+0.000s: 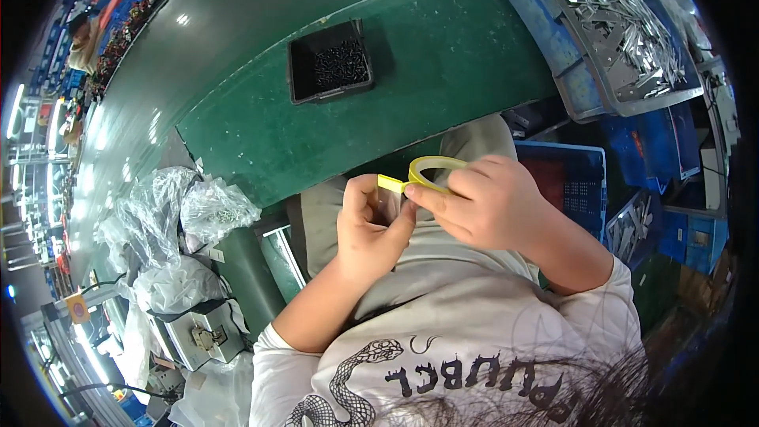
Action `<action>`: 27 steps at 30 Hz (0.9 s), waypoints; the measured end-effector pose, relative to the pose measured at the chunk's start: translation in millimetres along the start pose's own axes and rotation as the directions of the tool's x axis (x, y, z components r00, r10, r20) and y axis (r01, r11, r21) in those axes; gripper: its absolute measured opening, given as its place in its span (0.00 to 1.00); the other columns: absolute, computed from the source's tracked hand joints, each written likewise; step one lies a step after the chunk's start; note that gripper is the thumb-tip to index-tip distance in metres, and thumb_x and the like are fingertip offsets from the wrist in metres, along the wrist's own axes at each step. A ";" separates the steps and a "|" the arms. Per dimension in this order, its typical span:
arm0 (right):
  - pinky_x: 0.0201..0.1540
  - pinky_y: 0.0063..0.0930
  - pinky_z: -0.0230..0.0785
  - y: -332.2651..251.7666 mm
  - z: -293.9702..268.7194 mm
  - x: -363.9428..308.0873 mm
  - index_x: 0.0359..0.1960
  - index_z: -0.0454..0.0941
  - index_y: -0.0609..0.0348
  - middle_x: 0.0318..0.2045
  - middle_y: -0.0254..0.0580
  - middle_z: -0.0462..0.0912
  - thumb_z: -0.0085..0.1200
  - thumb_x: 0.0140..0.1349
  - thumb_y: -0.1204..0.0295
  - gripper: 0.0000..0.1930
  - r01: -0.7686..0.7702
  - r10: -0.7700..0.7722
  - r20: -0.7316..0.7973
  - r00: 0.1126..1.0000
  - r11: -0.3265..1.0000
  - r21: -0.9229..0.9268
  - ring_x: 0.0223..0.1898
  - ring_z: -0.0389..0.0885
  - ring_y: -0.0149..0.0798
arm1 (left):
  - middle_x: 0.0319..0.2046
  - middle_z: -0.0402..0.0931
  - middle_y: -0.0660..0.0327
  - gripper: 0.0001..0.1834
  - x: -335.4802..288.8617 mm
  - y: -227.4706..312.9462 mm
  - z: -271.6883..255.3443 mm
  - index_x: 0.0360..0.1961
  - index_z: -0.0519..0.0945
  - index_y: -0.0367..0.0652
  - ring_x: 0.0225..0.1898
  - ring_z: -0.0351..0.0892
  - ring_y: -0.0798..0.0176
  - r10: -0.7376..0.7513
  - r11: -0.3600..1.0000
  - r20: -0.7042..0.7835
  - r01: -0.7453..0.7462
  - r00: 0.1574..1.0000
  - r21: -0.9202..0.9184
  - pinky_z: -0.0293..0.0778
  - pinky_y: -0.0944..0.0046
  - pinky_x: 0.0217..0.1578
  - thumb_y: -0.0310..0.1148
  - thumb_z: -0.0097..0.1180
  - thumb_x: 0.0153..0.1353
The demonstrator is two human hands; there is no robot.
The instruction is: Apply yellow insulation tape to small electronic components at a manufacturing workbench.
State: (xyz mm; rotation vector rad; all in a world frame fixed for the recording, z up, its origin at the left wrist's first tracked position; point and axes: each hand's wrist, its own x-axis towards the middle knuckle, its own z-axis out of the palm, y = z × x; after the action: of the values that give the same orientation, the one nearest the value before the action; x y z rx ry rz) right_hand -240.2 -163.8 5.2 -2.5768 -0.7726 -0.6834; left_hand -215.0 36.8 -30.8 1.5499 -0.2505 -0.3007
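One yellow adhesive-tape roll (413, 171) held above the person's lap, just right of centre.
Glossy and narrow, it sits in the right hand's (494, 202) grasp; the left hand (370, 225) pinches its short drawn-out strip (390, 183). Toward twelve o'clock spreads a scuffed green worktable (451, 55), a black bin (332, 96) at eleven; clear plastic bags (221, 212) lie at nine.

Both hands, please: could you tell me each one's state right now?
Left hand: curled at the yellow strip; grip unclear.
Right hand: closed, holding the yellow tape roll.
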 end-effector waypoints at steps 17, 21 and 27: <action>0.24 0.30 0.71 54.7 3.9 99.5 0.47 0.83 0.47 0.24 0.31 0.75 0.64 0.54 0.70 0.16 0.053 -0.068 -0.109 0.992 0.989 -0.136 0.20 0.78 0.36 | 0.36 0.83 0.52 0.18 113.3 33.5 -20.7 0.57 0.75 0.42 0.29 0.86 0.57 0.587 0.683 -0.025 -0.479 0.809 0.551 0.81 0.62 0.31 0.26 0.58 0.68; 0.23 0.31 0.73 63.1 13.7 99.2 0.45 0.83 0.47 0.24 0.34 0.78 0.63 0.55 0.69 0.14 0.027 -0.037 -0.065 0.997 0.988 -0.152 0.20 0.80 0.38 | 0.34 0.82 0.53 0.18 115.4 30.3 -22.1 0.58 0.73 0.41 0.27 0.83 0.57 0.549 0.627 -0.019 -0.397 0.836 0.671 0.77 0.61 0.27 0.28 0.57 0.68; 0.25 0.33 0.74 68.8 16.8 103.6 0.46 0.84 0.47 0.26 0.35 0.79 0.62 0.56 0.69 0.14 0.044 -0.051 -0.050 0.997 0.989 -0.144 0.21 0.80 0.39 | 0.35 0.80 0.51 0.16 129.7 27.3 -26.0 0.58 0.70 0.39 0.34 0.83 0.57 0.417 0.845 -0.015 -0.382 0.909 0.375 0.76 0.58 0.33 0.30 0.53 0.71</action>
State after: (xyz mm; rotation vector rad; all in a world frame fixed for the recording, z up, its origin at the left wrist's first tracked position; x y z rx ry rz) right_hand -118.1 -167.3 33.9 -2.6626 -0.7971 -0.8477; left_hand -83.5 16.4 -7.7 1.8253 -0.5718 0.1643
